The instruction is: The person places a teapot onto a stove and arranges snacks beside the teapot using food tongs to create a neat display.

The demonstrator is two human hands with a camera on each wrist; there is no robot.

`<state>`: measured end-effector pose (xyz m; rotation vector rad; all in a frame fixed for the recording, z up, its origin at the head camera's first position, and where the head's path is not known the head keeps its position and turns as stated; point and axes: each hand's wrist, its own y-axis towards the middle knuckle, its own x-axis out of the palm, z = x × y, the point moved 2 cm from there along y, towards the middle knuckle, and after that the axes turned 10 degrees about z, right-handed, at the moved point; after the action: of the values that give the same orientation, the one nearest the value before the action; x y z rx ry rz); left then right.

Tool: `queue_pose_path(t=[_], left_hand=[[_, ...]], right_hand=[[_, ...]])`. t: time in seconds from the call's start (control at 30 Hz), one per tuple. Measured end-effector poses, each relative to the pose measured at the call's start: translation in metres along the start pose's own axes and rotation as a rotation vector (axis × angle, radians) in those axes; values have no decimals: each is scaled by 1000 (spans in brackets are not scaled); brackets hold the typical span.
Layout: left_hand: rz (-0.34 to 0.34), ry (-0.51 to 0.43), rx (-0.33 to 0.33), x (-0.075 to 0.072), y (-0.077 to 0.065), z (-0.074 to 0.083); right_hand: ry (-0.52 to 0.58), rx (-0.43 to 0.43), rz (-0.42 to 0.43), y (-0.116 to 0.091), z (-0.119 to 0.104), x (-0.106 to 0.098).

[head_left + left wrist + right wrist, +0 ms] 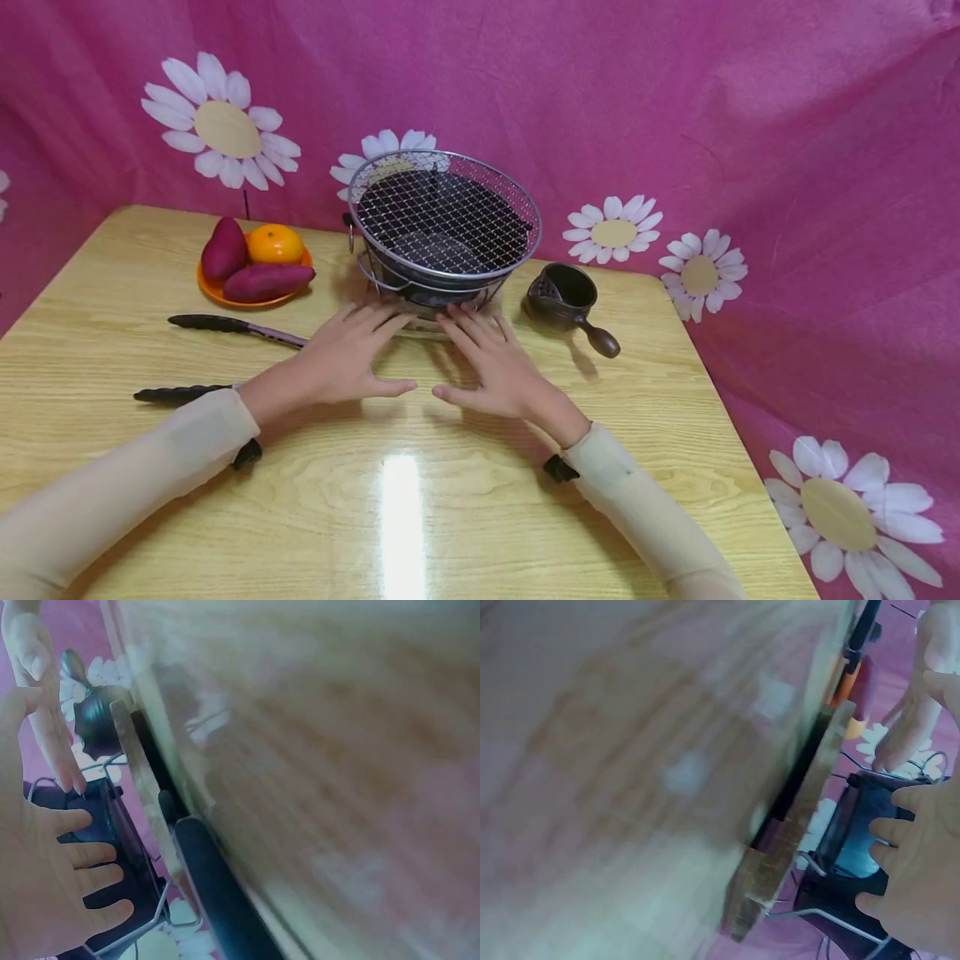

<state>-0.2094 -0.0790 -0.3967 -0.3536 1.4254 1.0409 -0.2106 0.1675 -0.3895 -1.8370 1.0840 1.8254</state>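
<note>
A round tabletop grill (pixel 431 287) with a wire mesh rack (pixel 450 221) stands near the back of the table. It rests on a wooden board (pixel 802 802), seen edge-on in the right wrist view. Just in front of the grill's base, my left hand (pixel 345 354) reaches out with straight, spread fingers. My right hand (pixel 495 367) mirrors it, fingers extended and thumb pointing inward. Both sets of fingertips are close to the board's front edge; whether they touch it I cannot tell. Neither hand holds anything.
An orange plate (pixel 247 302) at the left bears two purple sweet potatoes (pixel 268 283) and an orange fruit (pixel 276 244). Black-handled tongs (pixel 210 323) lie partly beneath my left arm. Right of the grill sits a dark brown pot (pixel 555 312) with a side handle. A pink flowered cloth (pixel 465 75) hangs behind.
</note>
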Motion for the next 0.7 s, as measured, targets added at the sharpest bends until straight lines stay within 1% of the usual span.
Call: queue_pose_path(t=[0.1,0.17,0.3,0.47,0.53,0.6,0.7], left_hand=[[-2,9,-49,-6,2,-2],[0,20,-88,-9,4,-5],[28,38,-163,-16,8,-11],[79,44,-225,-26,12,-18],[78,49,-248,-29,13,-21],[60,67,-272,-31,14,-24],[16,87,-303,-30,16,-28]], right_hand=[[5,-28,50,1,0,-8],[6,-50,103,2,1,-16],[2,-68,234,2,2,-36],[5,-87,406,0,6,-61],[2,-90,459,-2,9,-71],[6,-81,501,-3,13,-80],[6,-40,529,-5,22,-93]])
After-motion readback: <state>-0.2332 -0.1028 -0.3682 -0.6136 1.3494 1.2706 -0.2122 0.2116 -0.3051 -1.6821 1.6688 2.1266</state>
